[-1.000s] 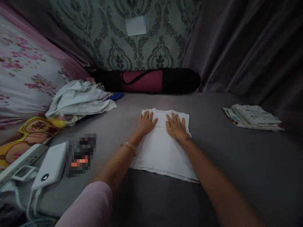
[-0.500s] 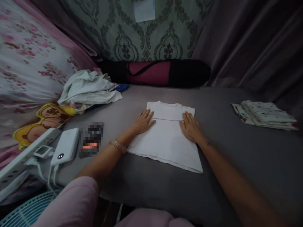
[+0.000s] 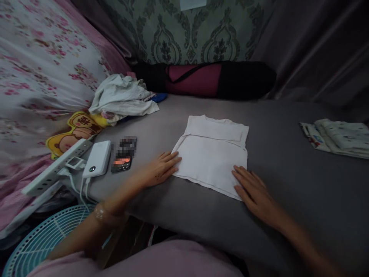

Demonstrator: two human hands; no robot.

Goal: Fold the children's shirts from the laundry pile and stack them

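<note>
A white shirt (image 3: pixel 207 157) lies partly folded on the grey bed sheet (image 3: pixel 184 215), its neckline at the far side and a folded flap across its upper part. My left hand (image 3: pixel 163 167) rests with outstretched fingers at the shirt's left edge, the fingertips touching the cloth. At the lower right corner, my right hand (image 3: pixel 253 192) lies with its fingers extended over the shirt's edge. Neither hand grips anything that I can see.
Folded patterned cloths (image 3: pixel 340 136) lie at the right. Rumpled clothes (image 3: pixel 121 94) are heaped at the back left. A phone (image 3: pixel 122 163), a white power bank (image 3: pixel 97 157) and a power strip (image 3: pixel 52 173) sit at left. A long bag (image 3: pixel 193 79) lies along the wall.
Both hands have moved from the flap down to the shirt's lower sides. The shirt's lower sides now look tucked inward, making it narrower. The view has shifted slightly.
</note>
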